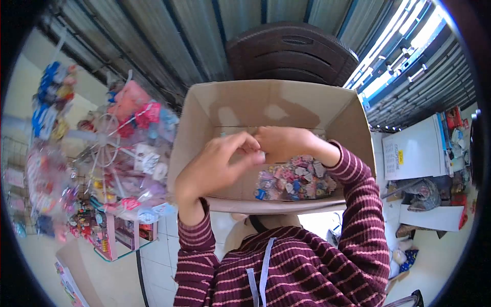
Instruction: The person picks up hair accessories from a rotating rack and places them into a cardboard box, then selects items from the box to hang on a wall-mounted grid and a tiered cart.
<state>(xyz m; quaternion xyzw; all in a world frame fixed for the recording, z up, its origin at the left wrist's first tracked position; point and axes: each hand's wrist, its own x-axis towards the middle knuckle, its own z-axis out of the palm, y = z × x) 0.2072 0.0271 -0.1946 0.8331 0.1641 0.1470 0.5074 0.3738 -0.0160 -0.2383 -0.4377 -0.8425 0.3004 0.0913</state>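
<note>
A large open cardboard box [276,205] stands in front of my body. Over its middle, my left hand [220,161] and my right hand [286,143] meet at the fingertips. The left fingers are bent, with the thumb stretched towards the right hand. My right hand is curled, its fingertips mostly hidden behind its own back. Anything small held between them cannot be made out. Below my right hand, in the box's near right part, lies a pile of small colourful packets [302,179]. More of the box floor is hidden by my hands.
A brown plastic chair [291,53] stands behind the box. To the left are a white rack [105,140] hung with bagged goods and a pink shelf unit [125,235]. A white box [414,148] and other goods are stacked on the right, below a metal shutter [434,82].
</note>
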